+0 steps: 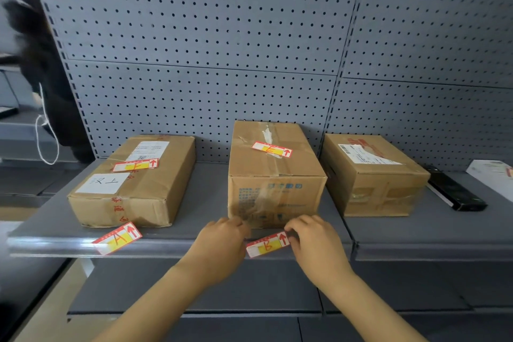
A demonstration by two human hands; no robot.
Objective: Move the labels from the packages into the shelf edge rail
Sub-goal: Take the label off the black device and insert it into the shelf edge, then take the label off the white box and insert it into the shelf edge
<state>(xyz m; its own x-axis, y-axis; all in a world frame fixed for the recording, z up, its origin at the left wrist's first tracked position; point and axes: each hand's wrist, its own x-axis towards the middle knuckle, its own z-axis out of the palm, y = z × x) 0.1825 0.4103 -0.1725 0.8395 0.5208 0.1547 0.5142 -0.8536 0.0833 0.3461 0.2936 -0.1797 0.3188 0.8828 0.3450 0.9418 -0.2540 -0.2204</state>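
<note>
Three cardboard packages stand on a grey shelf: left package (133,183), middle package (273,175), right package (372,175). A red-and-yellow label F (136,165) lies on the left package and label E (272,149) on the middle one. Label A (118,238) sits tilted at the shelf edge rail (55,247). Label B (268,244) is at the rail in front of the middle package, held by its ends between my left hand (222,241) and my right hand (313,241).
A dark flat device (455,191) and a white paper (494,175) lie at the shelf's right. Grey pegboard (208,36) backs the shelf. A lower shelf (194,294) sits below. A person in dark clothes stands at the far left.
</note>
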